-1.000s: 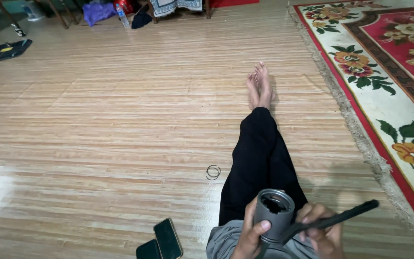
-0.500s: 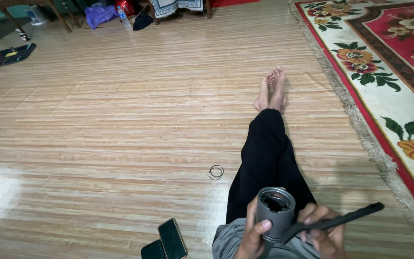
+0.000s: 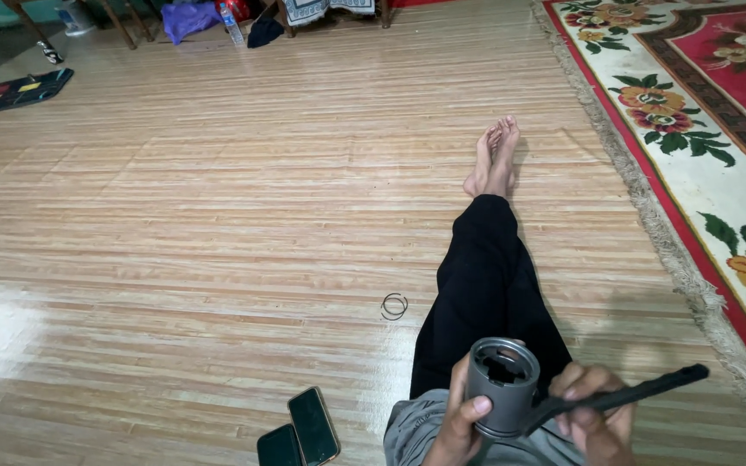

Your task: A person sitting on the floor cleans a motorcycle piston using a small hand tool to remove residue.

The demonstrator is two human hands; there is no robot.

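Sitting on a striped wooden floor point(image 3: 218, 216) with legs point(image 3: 485, 285) stretched out in black trousers and bare feet point(image 3: 496, 155) crossed, a person works over the lap at the bottom edge of the view. The left hand point(image 3: 455, 423) wraps its fingers around a grey metal cylinder point(image 3: 501, 387), thumb pressed on the side, holding it upright with its open, notched top facing up. The right hand point(image 3: 593, 414) closes its fingers on a long black tool point(image 3: 623, 399), whose handle points out to the person's right while its near end meets the lower side of the cylinder. A thin metal ring point(image 3: 395, 305) lies flat on the boards just left of the knee, apart from both hands. Two dark phones point(image 3: 302, 434) lie side by side on the floor beside the left hip. A red floral rug point(image 3: 718, 112) with a fringed edge runs along the right. Chair legs, cloths and a small patterned mat point(image 3: 12, 91) sit far across the room.
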